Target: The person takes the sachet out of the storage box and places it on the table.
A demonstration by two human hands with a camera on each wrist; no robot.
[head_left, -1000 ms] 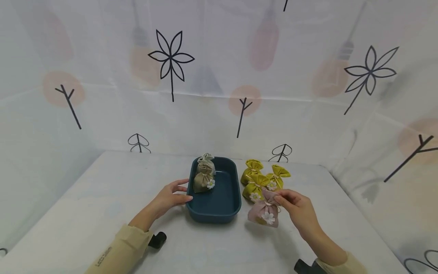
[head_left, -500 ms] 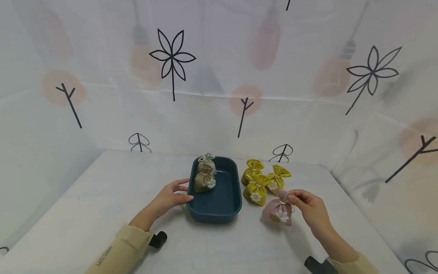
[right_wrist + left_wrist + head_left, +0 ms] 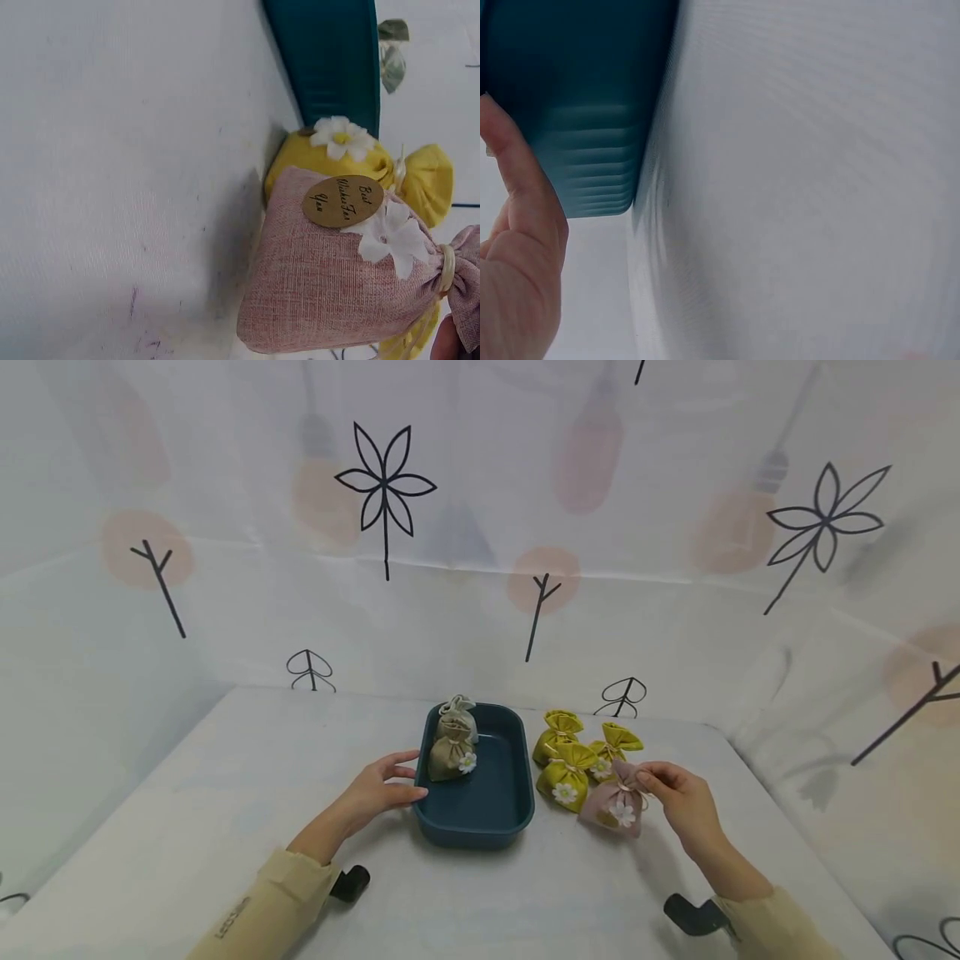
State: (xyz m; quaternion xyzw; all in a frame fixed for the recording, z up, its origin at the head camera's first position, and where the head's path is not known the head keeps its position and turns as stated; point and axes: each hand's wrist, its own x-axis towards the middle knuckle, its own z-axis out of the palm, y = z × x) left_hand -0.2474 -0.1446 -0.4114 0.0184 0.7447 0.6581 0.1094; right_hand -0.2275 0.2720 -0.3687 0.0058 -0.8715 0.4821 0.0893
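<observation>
The person's right hand (image 3: 686, 800) pinches the tied neck of a small pink linen pouch with a white daisy and a round wooden tag (image 3: 617, 803), fingers curled round the gathered top. The pouch sits low by the white cloth-covered table (image 3: 225, 793), just left of that hand; whether its base touches the cloth cannot be told. Pressed close on its far-left side are three mustard-yellow drawstring pouches (image 3: 573, 756); in the right wrist view the pink pouch (image 3: 341, 277) lies right against one of them (image 3: 352, 161).

The left hand (image 3: 375, 789) rests with relaxed, straight fingers against the near-left outer wall of a dark teal rectangular plastic tray (image 3: 480, 827), thumb on the rim, gripping nothing. Two beige-grey linen pouches (image 3: 452, 745) stand in the tray's far-left corner, just beyond the fingertips of that hand.

The likeliest slip lies in the hold itself: a grip on only the soft neck lets the full body swing, and it could knock the yellow pouches beside it over or drag one along by the cord. The loose cord ends may snag too. If the pouch goes over the tray wall too low, it could catch the rim, and the tray might slide, since the left hand merely leans on it.
</observation>
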